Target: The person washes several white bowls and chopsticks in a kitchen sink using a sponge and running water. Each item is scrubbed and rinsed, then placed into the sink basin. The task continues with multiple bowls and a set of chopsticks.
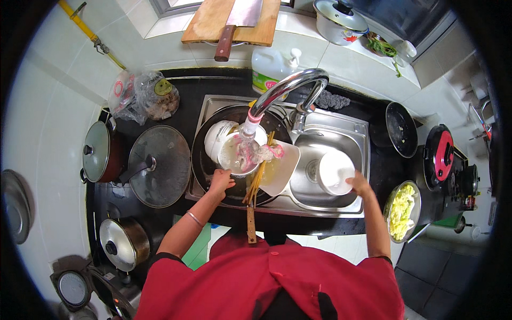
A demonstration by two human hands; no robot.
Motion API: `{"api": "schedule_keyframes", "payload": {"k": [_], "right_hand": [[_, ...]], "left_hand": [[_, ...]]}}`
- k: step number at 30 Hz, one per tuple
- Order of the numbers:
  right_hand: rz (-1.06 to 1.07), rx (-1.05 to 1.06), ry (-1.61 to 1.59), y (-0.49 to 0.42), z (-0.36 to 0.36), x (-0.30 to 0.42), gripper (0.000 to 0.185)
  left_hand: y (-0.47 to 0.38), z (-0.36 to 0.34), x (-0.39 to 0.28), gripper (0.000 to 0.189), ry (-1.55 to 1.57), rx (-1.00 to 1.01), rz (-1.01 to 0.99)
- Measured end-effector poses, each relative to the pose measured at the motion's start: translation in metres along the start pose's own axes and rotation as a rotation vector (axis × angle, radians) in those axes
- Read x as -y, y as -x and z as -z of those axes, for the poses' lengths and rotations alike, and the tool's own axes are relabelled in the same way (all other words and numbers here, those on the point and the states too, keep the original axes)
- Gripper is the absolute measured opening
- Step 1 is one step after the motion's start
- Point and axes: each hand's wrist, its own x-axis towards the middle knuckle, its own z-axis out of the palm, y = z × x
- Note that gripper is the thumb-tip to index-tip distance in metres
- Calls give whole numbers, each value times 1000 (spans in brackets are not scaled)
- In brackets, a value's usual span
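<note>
My right hand (359,183) grips the rim of a white bowl (335,170), held tilted over the right basin of the steel sink (306,146). My left hand (221,185) is at the near rim of another white bowl (229,158), which holds cloudy water and a pink and white cloth (250,155) beneath the faucet (280,86). That bowl sits in a large black wok (202,176) over the left basin, with a further white bowl (216,138) behind it. Chopsticks (256,182) lie across a pale plastic tub (286,168) of yellowish liquid. Whether water is running is hard to tell.
A wooden-handled kitchen tool (251,226) juts over the counter's front edge. Left stand a glass wok lid (160,166) and lidded pots (96,152). A cleaver (226,42) lies on a cutting board (206,24). Right are a black pan (401,130) and a bowl of chopped greens (402,212).
</note>
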Motion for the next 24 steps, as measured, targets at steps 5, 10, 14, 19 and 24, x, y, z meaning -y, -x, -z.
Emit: {"api": "schedule_keyframes", "payload": {"k": [5, 10, 14, 19, 24], "right_hand": [[190, -325, 667, -88, -33, -94, 44], [178, -337, 646, -119, -58, -130, 49], [141, -304, 660, -111, -67, -115, 50], [779, -768, 500, -35, -90, 21, 37], [1286, 181, 525, 35, -231, 147, 34]], "left_hand": [[-50, -21, 23, 30, 31, -105, 51], [-76, -32, 31, 32, 12, -375, -34], [-82, -32, 34, 34, 115, -351, -100], [-58, -33, 6, 42, 164, -346, 3], [-9, -40, -26, 50, 184, -392, 75]]}}
